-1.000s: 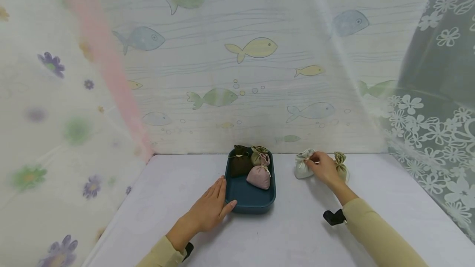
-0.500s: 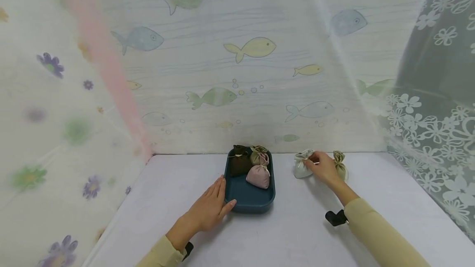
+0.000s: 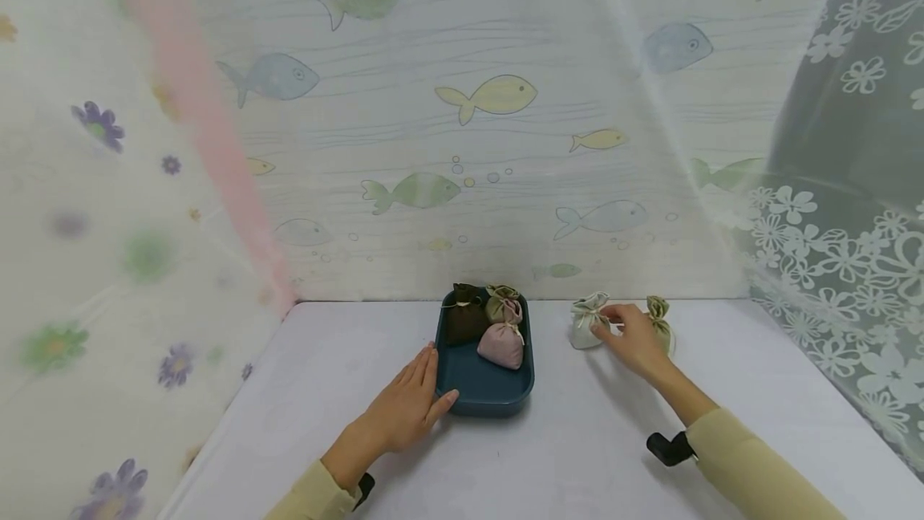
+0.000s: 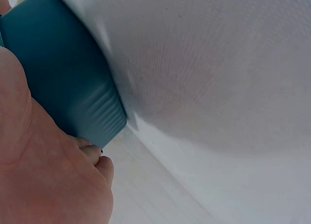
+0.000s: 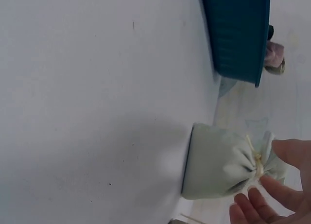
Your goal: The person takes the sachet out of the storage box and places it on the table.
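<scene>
White tbl [image 3: 303, 375], fish curtain [image 3: 491, 143] behind. My L hand [image 3: 406, 404], fingers straight, touches tray [image 3: 487, 404]; R hand [image 3: 637, 337], thumb & fingers parted, nr neck of pale bag [image 3: 583, 335].

Tray [image 3: 485, 405] smooth, plastic-looking, faint sheen (ribbed at one corner), pale pouch [image 5: 216, 161] and pink pouch [image 3: 501, 346] wrinkled matt cloth, white tabletop [image 3: 549, 460] matt, finely textured.

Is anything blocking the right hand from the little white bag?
No, nothing you can see is in the way. The right hand is right next to the white bag, by its tied top. The green bag is on the hand's other side, not in between.
</scene>
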A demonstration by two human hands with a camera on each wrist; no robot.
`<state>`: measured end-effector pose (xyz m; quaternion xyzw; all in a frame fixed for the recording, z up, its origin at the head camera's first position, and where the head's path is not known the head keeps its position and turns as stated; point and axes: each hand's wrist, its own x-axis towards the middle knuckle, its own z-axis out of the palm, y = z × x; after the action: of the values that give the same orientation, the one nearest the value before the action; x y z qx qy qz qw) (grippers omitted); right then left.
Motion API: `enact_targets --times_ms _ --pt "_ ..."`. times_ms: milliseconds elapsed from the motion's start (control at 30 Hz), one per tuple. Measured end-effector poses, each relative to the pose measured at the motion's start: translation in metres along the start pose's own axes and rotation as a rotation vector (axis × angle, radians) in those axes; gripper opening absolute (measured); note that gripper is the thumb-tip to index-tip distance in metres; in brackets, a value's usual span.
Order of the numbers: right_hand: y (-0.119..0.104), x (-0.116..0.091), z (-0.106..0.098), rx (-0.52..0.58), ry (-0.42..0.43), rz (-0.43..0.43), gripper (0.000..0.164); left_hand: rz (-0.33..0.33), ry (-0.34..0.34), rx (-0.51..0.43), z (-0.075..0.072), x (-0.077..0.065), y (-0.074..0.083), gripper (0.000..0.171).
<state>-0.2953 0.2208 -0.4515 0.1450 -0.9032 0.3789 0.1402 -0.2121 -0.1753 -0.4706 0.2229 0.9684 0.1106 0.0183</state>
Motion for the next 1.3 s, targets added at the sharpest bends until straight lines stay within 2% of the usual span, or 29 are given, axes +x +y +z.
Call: enact_targets --times_ms 233,567,833,1033,1300 --pt "-0.007 -0.007 0.003 0.001 0.006 -0.026 0.034 0.006 0.009 0.005 -0.002 -0.001 0.002 0.09" --pt "-0.023 -0.01 0.022 0.064 -0.007 -0.048 0.038 0.019 0.01 -0.034 -0.011 -0.004 0.011 0.086" --pt "-0.041 -0.001 0.04 0.133 -0.034 -0.071 0.035 0.01 0.009 -0.029 -0.009 -0.004 0.009 0.085" --pt "-0.05 0.012 0.06 0.127 -0.031 -0.079 0.036 -0.005 -0.007 -0.016 -0.005 -0.003 0.006 0.088" --pt "-0.06 0.027 0.077 0.099 -0.038 -0.026 0.036 -0.011 -0.007 -0.015 -0.004 -0.002 0.005 0.089"
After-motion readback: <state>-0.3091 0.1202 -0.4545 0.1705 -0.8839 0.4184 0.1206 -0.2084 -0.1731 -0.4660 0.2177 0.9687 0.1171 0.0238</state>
